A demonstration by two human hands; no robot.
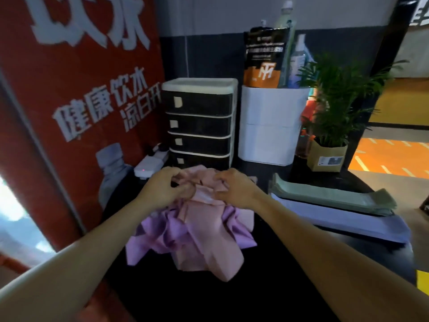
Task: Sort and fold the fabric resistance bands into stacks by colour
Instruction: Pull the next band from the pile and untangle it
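**A:** So where are the bands sitting, and what's the fabric like?

**B:** Soft matte cloth, all crumpled. A pink band (204, 231) is draped over a heap of purple bands (160, 231) in the middle of the black tabletop (267, 287). Its long axis runs from the near edge away toward the drawers. The left hand (162, 185) and right hand (234, 187) both pinch its far end, fingers curled into the fabric, held just above the heap.

**A:** Anything sorted?

**B:** Off to the right, a flat green stack (334, 196) lies on top of a flat lavender stack (348, 223). Both are long strips running left to right, angled slightly toward the near right.

**A:** Any readable writing?

**B:** The red poster (76, 73) on the left has big white Chinese characters, "健康饮水 凉白开". Behind sit a black drawer unit (199, 124) with white trim, a smooth white bin (271, 124) and a potted plant (334, 108) in a paper wrap. The label there is too blurry to read.
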